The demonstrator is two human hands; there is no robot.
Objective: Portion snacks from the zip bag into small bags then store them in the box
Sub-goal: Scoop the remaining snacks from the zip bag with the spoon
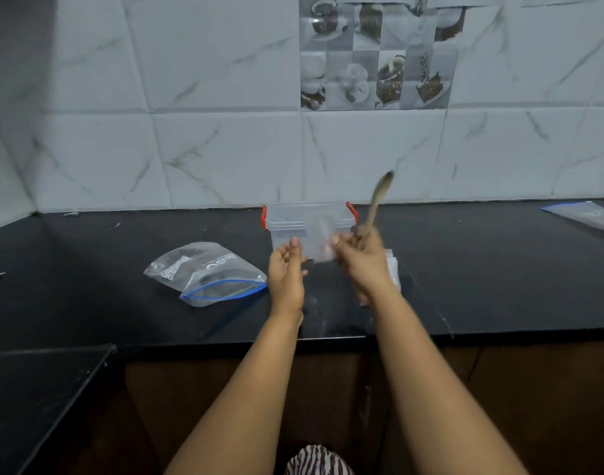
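Nearest the camera, a small clear plastic bag (319, 250) is held up above the black stone counter (499, 286), stretched between both hands. Its left edge is pinched by the left hand (287, 269); its right edge is gripped by the right hand (360, 257), in which a blurred spoon (379, 200) is also clasped, bowl upward. The mouth is best pulled wide and kept level, it is judged, so that a scoop can be tipped in without spilling; shifting the bag wholly to the left hand would free the spoon.

Just left, the large clear zip bag with a blue seal (208, 274) is lying open-mouthed on the counter. Printing is carried on it, but nothing can be read through the blur. A stack of spare small bags (393, 269) is partly hidden behind the right wrist.

Behind the hands, the clear plastic box with red clips (309, 221) is standing; whether it is lidded cannot be told. Farthest right, another blue-edged bag (585, 216) is seen.
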